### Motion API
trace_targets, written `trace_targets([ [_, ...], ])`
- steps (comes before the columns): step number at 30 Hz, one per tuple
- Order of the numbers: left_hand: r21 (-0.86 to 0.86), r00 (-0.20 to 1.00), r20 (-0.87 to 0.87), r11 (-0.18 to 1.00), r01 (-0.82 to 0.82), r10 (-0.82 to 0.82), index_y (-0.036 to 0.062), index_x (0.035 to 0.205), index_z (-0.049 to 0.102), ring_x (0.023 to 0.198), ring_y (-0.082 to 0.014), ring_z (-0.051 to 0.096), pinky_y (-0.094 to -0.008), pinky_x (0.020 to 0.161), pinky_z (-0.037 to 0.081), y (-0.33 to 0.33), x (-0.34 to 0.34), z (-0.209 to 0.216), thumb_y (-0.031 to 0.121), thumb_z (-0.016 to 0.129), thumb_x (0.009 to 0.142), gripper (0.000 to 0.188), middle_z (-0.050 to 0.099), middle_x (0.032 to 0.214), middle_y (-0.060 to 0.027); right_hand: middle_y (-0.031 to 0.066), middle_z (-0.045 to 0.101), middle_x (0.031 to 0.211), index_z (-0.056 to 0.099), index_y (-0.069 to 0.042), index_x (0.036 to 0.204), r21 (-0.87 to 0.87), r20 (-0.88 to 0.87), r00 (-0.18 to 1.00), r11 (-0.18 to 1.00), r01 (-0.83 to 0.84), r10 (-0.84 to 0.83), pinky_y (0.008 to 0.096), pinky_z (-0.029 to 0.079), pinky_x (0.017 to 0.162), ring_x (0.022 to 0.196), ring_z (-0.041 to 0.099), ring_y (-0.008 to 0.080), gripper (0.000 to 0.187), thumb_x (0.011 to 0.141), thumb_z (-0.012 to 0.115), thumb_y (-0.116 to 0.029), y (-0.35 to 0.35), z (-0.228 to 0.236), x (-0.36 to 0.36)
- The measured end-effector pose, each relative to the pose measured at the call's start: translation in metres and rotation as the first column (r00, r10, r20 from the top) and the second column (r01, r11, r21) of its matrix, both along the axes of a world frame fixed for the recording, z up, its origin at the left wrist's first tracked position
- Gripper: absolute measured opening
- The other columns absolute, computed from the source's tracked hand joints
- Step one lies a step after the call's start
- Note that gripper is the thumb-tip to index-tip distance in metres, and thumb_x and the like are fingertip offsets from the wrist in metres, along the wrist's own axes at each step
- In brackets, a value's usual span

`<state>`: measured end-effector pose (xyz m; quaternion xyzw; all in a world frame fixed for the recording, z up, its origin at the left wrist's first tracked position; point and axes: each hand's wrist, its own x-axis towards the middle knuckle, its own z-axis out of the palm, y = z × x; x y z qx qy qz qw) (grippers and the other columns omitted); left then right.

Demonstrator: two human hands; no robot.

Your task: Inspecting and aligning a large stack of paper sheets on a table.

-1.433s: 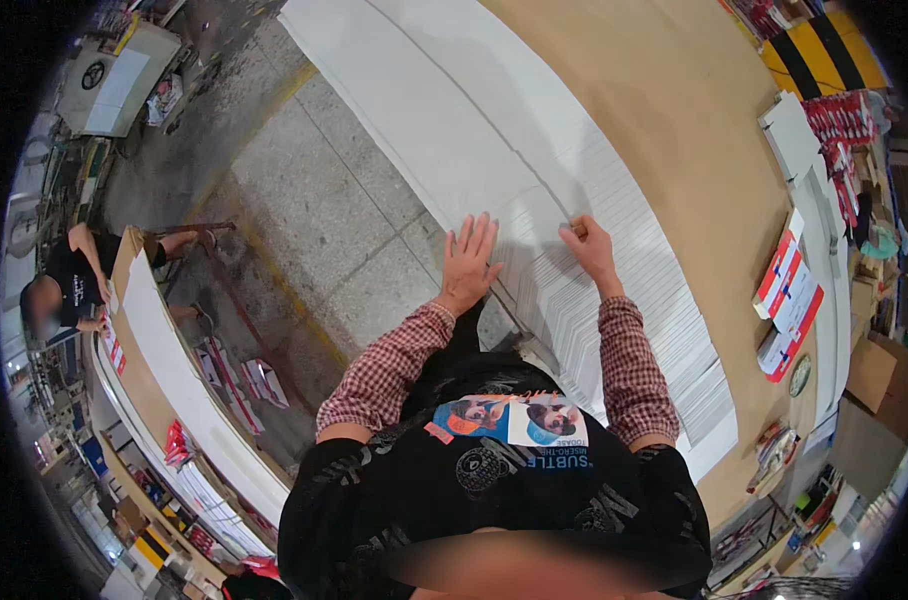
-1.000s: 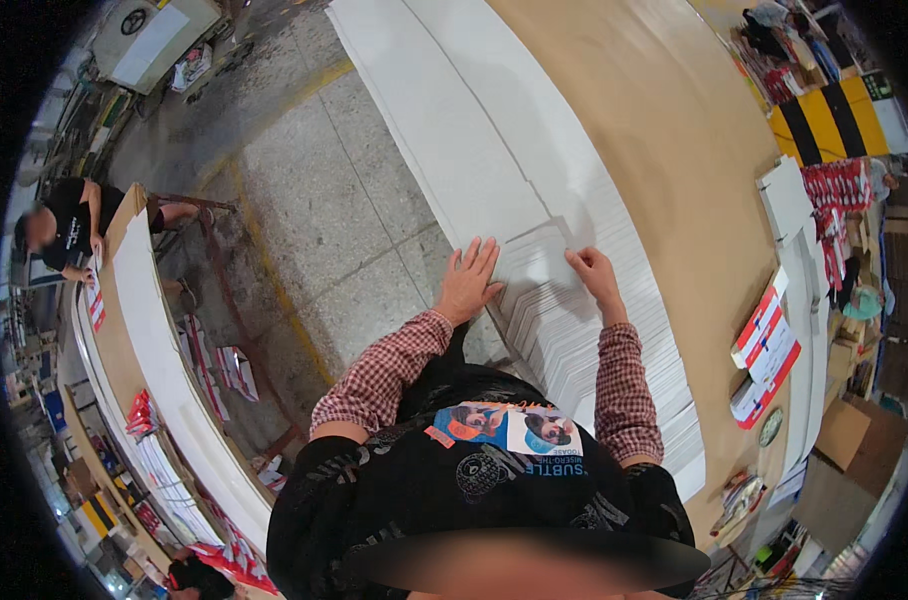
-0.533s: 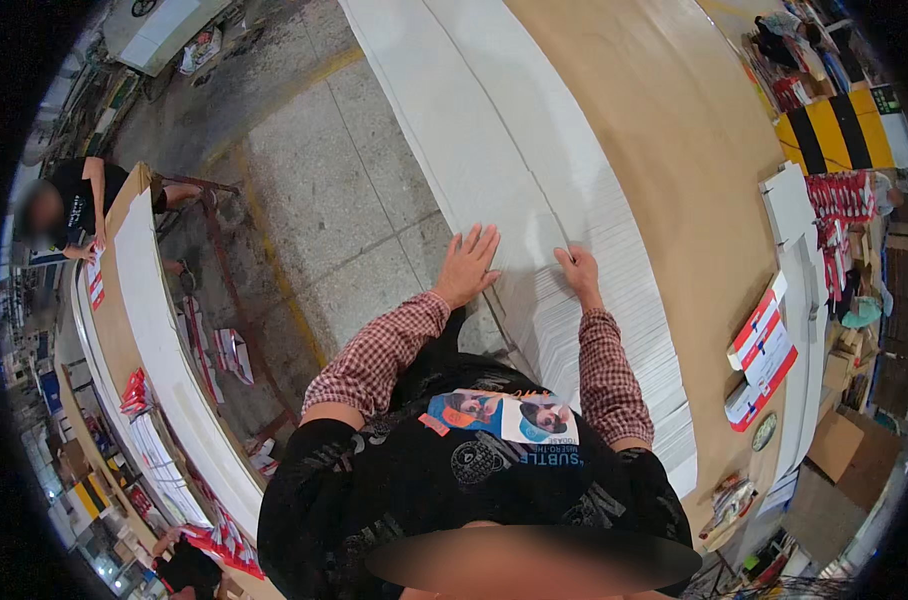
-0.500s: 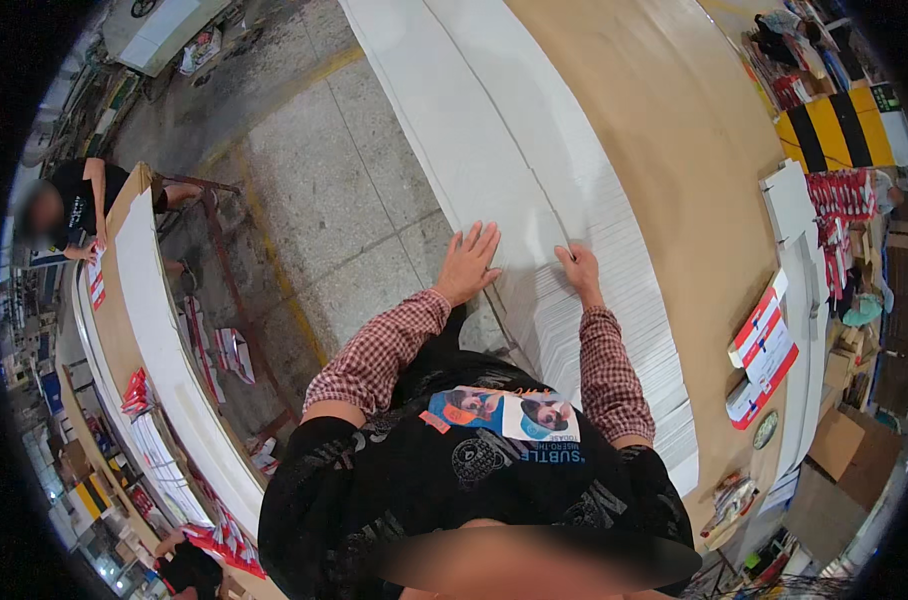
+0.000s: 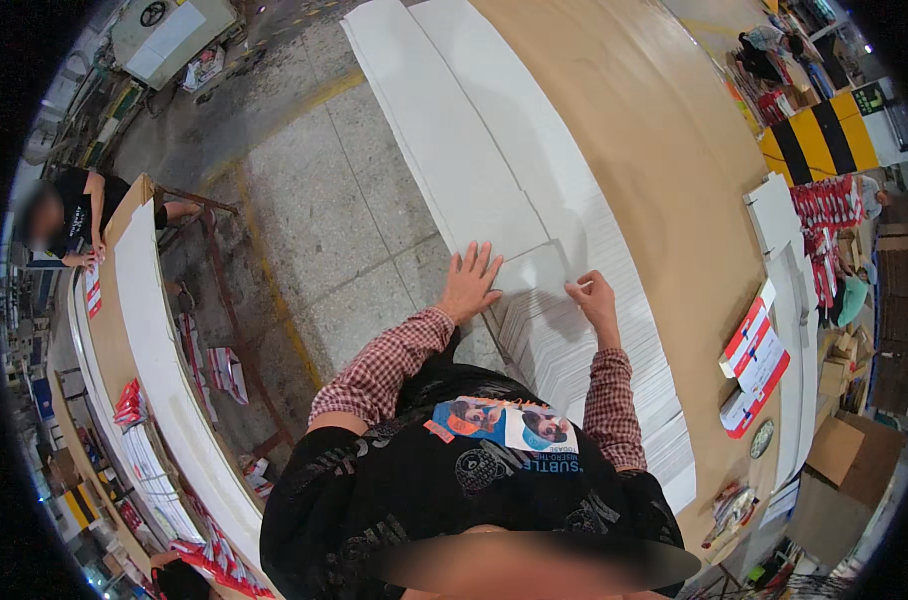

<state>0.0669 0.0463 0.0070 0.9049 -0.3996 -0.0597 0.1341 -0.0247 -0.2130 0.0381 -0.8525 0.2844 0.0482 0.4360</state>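
Observation:
A long spread of overlapping white sheets [image 5: 584, 330] lies fanned along a brown worktable [image 5: 634, 130]. My left hand [image 5: 470, 283] rests flat with fingers apart on the near edge of the white sheets. My right hand [image 5: 594, 300] presses its closed fingers on the top sheet [image 5: 534, 270], pinching at its edge. Both sleeves are red checked. More white sheets [image 5: 454, 130] stretch away along the table's near side.
Red and white flat cartons [image 5: 754, 355] lie at the table's far side, with cardboard boxes [image 5: 854, 450] beyond. A concrete floor [image 5: 314, 200] lies to my left. Another person [image 5: 74, 215] works at a second long table [image 5: 144, 330] with stacked printed pieces.
The view has shifted a little. My hands have slid slightly along the fanned sheets and stay pressed on them, the left flat and the right at the sheet's edge.

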Motion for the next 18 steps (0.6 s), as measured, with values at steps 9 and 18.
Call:
trace_targets([
  [9, 0.003, 1.000, 0.003, 1.000, 0.024, -0.024, 0.0139, 0.134, 0.033, 0.129, -0.0354, 0.022, -0.0550, 0.098, 0.027, -0.006, 0.002, 0.003, 0.042, 0.057, 0.078, 0.067, 0.023, 0.142, -0.0152, 0.0139, 0.049, 0.056, 0.050, 0.002, 0.062, -0.050, -0.070, 0.993, 0.994, -0.099, 0.096, 0.0370, 0.037, 0.052, 0.056, 0.048, 0.0203, 0.055, 0.075, 0.059, -0.050, 0.004, -0.051, 0.008],
  [18, 0.001, 0.999, 0.037, 1.000, 0.017, -0.017, 0.0166, 0.134, 0.033, 0.128, -0.0360, 0.024, -0.0551, 0.096, 0.029, 0.001, 0.003, -0.001, 0.040, 0.058, 0.078, 0.065, 0.023, 0.141, -0.0150, 0.0206, 0.050, 0.057, 0.053, 0.003, 0.062, -0.164, 0.051, 0.986, 0.975, -0.149, 0.159, 0.0414, 0.036, 0.053, 0.056, 0.050, 0.0323, 0.060, 0.079, 0.050, -0.054, 0.015, -0.052, 0.009],
])
